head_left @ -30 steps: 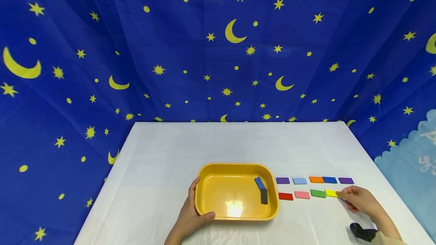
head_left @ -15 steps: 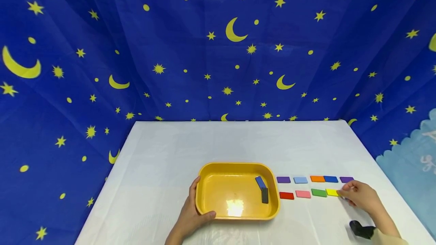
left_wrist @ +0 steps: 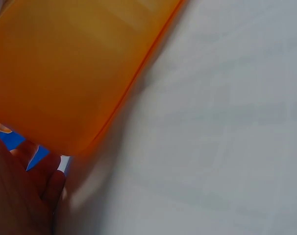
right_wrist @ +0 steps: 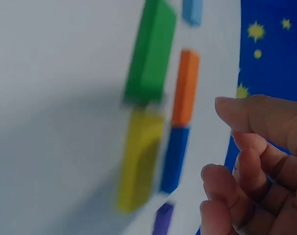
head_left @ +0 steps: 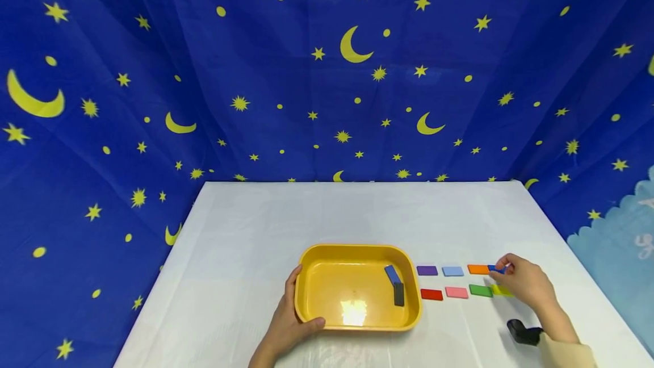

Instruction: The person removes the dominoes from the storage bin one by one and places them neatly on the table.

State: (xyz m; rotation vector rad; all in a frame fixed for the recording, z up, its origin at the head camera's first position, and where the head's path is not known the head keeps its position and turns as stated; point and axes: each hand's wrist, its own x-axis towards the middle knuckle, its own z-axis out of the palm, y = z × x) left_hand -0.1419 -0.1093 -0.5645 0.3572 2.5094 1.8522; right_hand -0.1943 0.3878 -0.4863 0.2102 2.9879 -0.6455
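Observation:
My left hand [head_left: 288, 320] grips a yellow plastic tray [head_left: 332, 285] at its left end, thumb over the near rim. Inside the tray lie a blue block [head_left: 393, 275] and a black block [head_left: 398, 294]. My right hand [head_left: 528, 284] hovers at the right end of two rows of flat coloured blocks. In the head view its fingertips overlap a dark blue block [right_wrist: 175, 159]; the right wrist view shows them apart from it, holding nothing. Beside that block are an orange block [head_left: 478, 269] and a yellow block [right_wrist: 140, 161], the latter partly covered by the hand in the head view.
Purple [head_left: 427, 270], light blue [head_left: 452, 271], red [head_left: 431, 295], pink [head_left: 456, 292] and green [head_left: 481, 290] blocks lie right of the tray. Another purple block [right_wrist: 163, 218] shows in the right wrist view. Blue star-printed cloth [head_left: 357, 101] surrounds the white table [head_left: 245, 226].
My right hand has left the yellow block's right end and moved up and left to the dark blue block. The left hand and the tray have stayed in place.

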